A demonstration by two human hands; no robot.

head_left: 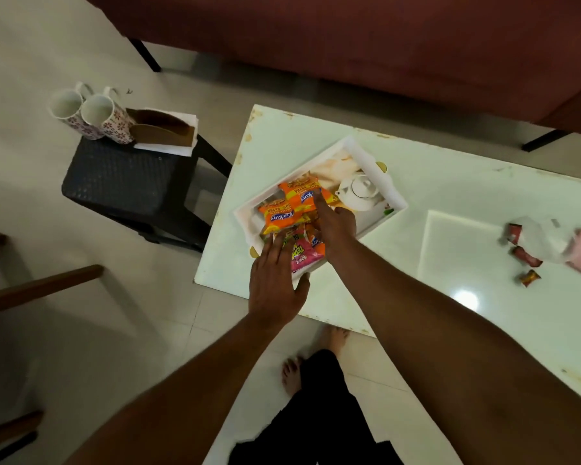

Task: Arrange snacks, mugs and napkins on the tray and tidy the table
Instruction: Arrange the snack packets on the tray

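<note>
Orange snack packets (pixel 291 204) lie piled in the white tray (pixel 396 199) on the table (pixel 483 196). Both hands rest flat on them, fingers spread, gripping nothing: left hand (pixel 274 280) at seven o'clock, right hand (pixel 334 226) central. Two mugs (pixel 91 112) stand on a stool (pixel 125 176) at ten o'clock.

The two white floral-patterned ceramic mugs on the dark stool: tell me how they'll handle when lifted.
The two white floral-patterned ceramic mugs look rigid and probably breakable. They stand at the dark stool edge, touching, so nudging one may shift both.
</note>
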